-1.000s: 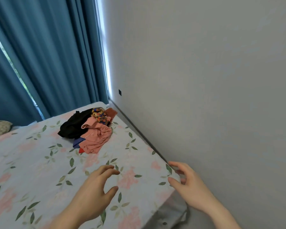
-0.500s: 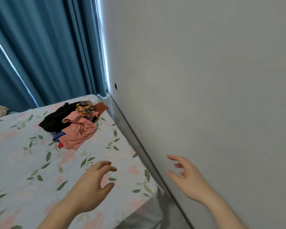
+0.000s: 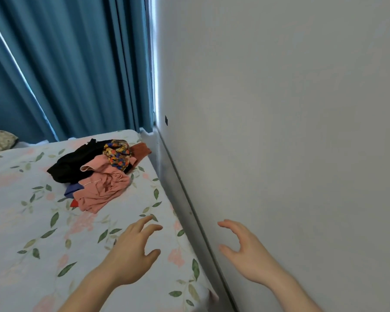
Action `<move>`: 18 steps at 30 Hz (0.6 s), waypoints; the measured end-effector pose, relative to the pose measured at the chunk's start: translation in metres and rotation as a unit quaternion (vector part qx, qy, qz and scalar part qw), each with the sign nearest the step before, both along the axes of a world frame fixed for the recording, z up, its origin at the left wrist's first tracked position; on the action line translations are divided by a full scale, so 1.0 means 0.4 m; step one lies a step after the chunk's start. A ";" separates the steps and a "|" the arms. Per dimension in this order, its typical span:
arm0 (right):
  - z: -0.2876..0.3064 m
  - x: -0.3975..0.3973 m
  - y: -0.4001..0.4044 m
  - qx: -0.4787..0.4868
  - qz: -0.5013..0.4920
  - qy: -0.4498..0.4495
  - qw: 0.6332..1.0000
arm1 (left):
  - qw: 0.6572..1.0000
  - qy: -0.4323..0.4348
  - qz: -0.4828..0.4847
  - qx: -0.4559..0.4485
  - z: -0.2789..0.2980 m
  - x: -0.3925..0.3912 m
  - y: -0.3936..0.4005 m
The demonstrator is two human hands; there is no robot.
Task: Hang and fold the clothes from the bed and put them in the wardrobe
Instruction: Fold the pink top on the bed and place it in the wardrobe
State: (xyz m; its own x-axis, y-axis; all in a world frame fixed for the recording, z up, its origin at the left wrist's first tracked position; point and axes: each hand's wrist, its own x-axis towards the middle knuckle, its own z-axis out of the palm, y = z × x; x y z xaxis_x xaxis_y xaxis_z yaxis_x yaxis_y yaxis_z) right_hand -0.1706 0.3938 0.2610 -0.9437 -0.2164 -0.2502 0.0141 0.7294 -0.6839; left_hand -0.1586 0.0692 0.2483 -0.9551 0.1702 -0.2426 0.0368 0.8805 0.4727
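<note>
Clothes (image 3: 99, 174) lie heaped on the bed (image 3: 32, 233) near its far corner, by the wall (image 3: 279, 131) and curtain (image 3: 77, 64). Left hand (image 3: 131, 255) hovers over the sheet, fingers loosely spread, holding nothing. Right hand (image 3: 245, 251) likewise spread and empty, beside the wall.

My left hand (image 3: 131, 251) and right hand (image 3: 245, 251) are both bare, with no gloves, rings or watch on what shows of them. My forearms are bare too, right down to the bottom edge of the view, with no sleeve or cuff in sight. My nails are short and unpainted where they can be made out.
</note>
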 end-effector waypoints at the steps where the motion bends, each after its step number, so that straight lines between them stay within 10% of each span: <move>1: -0.001 -0.033 -0.005 0.005 0.015 -0.002 1.000 | 1.000 -0.003 0.013 0.004 -0.006 -0.014 -0.002; 18: -0.116 -0.655 -0.233 0.220 0.397 0.038 0.890 | 0.915 -0.087 0.367 -0.142 -0.077 -0.071 0.062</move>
